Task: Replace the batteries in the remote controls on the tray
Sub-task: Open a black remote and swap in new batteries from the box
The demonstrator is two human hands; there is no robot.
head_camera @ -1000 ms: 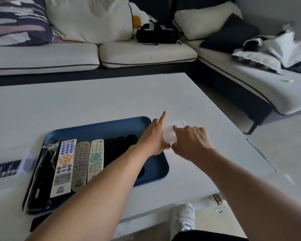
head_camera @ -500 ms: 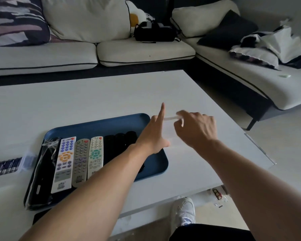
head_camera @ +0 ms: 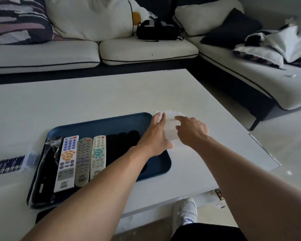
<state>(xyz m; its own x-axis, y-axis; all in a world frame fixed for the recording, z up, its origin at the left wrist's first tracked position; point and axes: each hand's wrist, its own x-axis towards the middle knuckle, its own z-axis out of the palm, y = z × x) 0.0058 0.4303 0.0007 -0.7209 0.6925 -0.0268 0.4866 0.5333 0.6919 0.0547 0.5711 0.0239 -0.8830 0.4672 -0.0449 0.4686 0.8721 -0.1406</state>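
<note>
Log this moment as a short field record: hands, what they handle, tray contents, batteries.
left hand: at the tray's far right corner, touching the clear item
right hand: beside it, fingers on the same item
clear item: translucent, blurred; identity unclear
tray: blue, on white table
remotes: three light ones, dark ones, one bagged
batteries: left of tray, untouched

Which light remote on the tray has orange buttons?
The leftmost light remote, white with blue and orange buttons, beside the wrapped black one. The grey remote and the teal-buttoned remote have none.
</note>
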